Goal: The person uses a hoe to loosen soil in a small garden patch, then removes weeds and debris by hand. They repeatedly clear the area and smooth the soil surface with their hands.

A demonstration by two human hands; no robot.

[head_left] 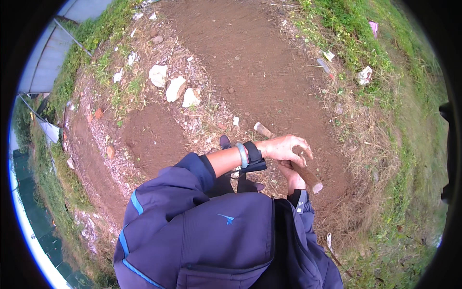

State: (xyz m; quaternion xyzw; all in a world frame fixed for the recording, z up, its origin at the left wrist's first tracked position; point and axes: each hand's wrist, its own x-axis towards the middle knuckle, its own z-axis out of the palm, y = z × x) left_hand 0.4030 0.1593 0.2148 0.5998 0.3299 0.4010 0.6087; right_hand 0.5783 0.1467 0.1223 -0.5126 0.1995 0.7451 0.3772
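A rough brown cylindrical wooden stick [308, 177] slants from 11 toward 5 o'clock, held in the right hand [292, 178] below. The left hand [283, 148] arches over toward 3 o'clock; its grip I cannot tell.

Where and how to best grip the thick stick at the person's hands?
Likely just short of its pale lower-right end, coming from the right, wrapping across its length. That stretch of the thick stick looks straight and roughly round and slants down-right; the left hand crowds its upper part, the right hand its left side.
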